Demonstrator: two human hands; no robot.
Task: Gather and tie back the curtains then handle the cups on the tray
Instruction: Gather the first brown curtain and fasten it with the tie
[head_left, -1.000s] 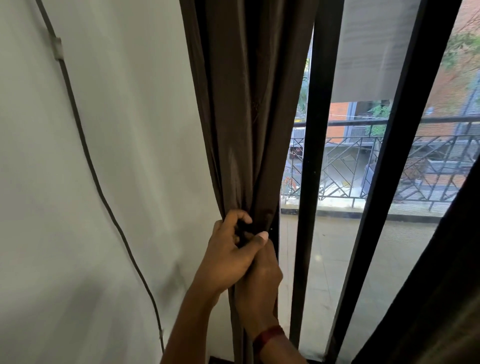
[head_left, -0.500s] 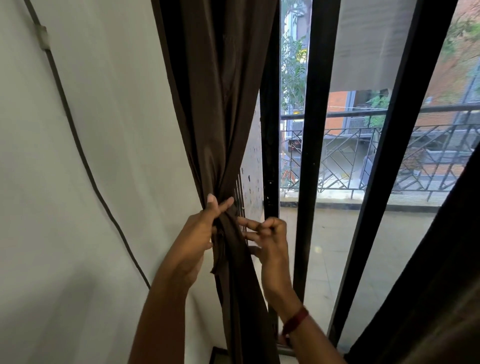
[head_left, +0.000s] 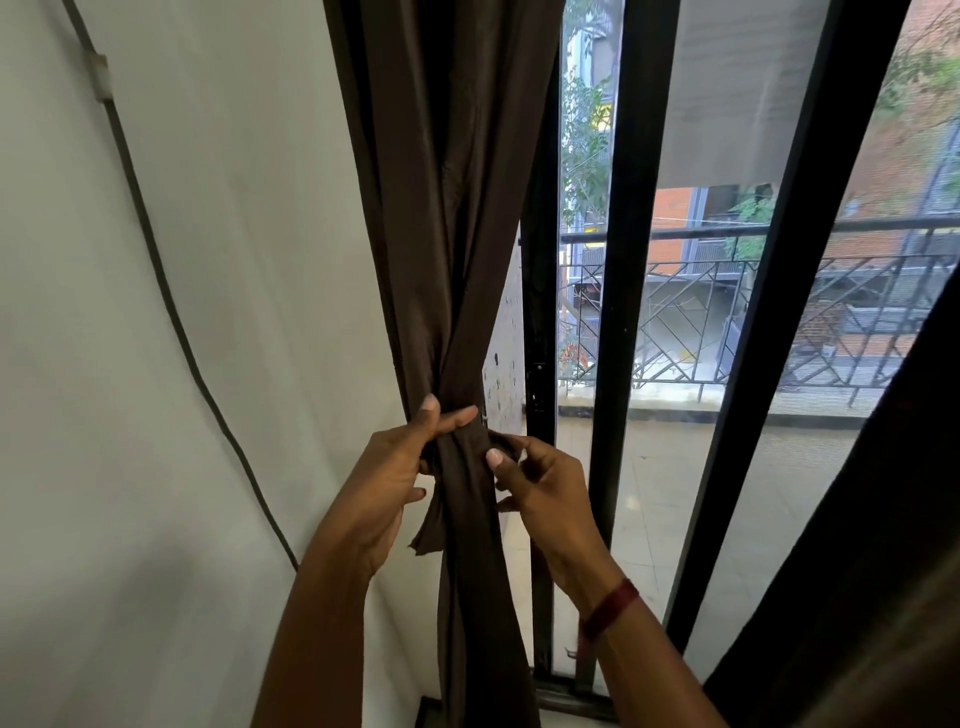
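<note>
So the brown curtain (head_left: 452, 208) hangs against the left side of the window, right next to the white wall (head_left: 234, 312), and it's bunched into a narrow waist about halfway down. A tie strip (head_left: 462, 441) of the same brown cloth is wrapped around that waist.

The left hand (head_left: 392, 483) is on the left side of the bundle. Its thumb and forefinger are stretched forward and pinching the strip flat against the cloth, and the other fingers are curled underneath. A short loose end (head_left: 426, 525) of the strip dangles just below that hand.

The right hand (head_left: 545, 483) is on the right side with its fingers curled in, pinching the other end of the strip where it comes off the curtain. There's a red band (head_left: 610, 608) on that wrist.

A dark cable (head_left: 156, 270) runs down the wall on the left. Past the black window frame (head_left: 628, 312) you can see a balcony railing (head_left: 779, 312). A second dark curtain (head_left: 883, 519) fills the near right corner.
</note>
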